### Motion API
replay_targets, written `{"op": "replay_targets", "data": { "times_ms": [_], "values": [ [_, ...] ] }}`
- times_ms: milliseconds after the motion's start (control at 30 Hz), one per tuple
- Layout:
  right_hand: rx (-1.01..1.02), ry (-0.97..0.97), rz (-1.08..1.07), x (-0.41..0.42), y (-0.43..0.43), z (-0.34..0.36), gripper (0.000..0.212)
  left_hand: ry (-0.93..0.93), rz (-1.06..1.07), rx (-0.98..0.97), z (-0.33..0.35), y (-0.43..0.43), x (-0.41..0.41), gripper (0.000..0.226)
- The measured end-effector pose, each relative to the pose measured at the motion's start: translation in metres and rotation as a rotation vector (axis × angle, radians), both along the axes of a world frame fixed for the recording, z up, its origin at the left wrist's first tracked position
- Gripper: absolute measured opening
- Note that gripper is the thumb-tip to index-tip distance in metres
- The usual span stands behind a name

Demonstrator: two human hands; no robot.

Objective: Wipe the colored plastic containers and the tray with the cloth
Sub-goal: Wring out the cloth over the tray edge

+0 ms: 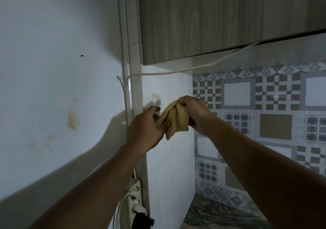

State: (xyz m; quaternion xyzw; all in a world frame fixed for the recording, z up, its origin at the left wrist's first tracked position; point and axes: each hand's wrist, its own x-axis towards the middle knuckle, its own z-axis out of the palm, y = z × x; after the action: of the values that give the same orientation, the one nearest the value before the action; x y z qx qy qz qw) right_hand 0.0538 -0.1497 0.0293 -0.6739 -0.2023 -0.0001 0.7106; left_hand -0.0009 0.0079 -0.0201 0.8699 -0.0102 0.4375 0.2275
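A yellow-tan cloth [175, 118] is bunched up in the air in front of a white side panel. My right hand [195, 113] grips its upper part from the right. My left hand [146, 128] holds its lower left edge between thumb and fingers. Both arms reach up and forward from the bottom of the view. No coloured plastic containers and no tray are in view.
A wood-grain wall cabinet [202, 20] hangs overhead. Patterned tiles [264, 105] cover the back wall at the right. A marbled countertop [220, 216] lies below. A white power strip [135, 198] with plugs and a white cable [176, 72] sit at the white wall on the left.
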Motion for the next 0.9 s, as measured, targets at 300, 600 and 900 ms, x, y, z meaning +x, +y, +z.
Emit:
{"op": "replay_targets", "data": {
  "times_ms": [300,600,900],
  "values": [
    [-0.131,0.158,-0.054,0.003,-0.069,-0.01,0.015,0.363,-0.489,-0.441,-0.002,-0.034,0.007,0.025],
    [-0.167,0.386,0.018,-0.006,-0.189,-0.09,0.03,0.656,-0.586,-0.761,-0.063,-0.119,0.035,0.026],
    [-0.072,0.415,-0.477,-0.044,-0.286,-0.163,0.039,0.889,-0.589,-0.714,-0.135,-0.236,0.033,0.037]
  ]
}}
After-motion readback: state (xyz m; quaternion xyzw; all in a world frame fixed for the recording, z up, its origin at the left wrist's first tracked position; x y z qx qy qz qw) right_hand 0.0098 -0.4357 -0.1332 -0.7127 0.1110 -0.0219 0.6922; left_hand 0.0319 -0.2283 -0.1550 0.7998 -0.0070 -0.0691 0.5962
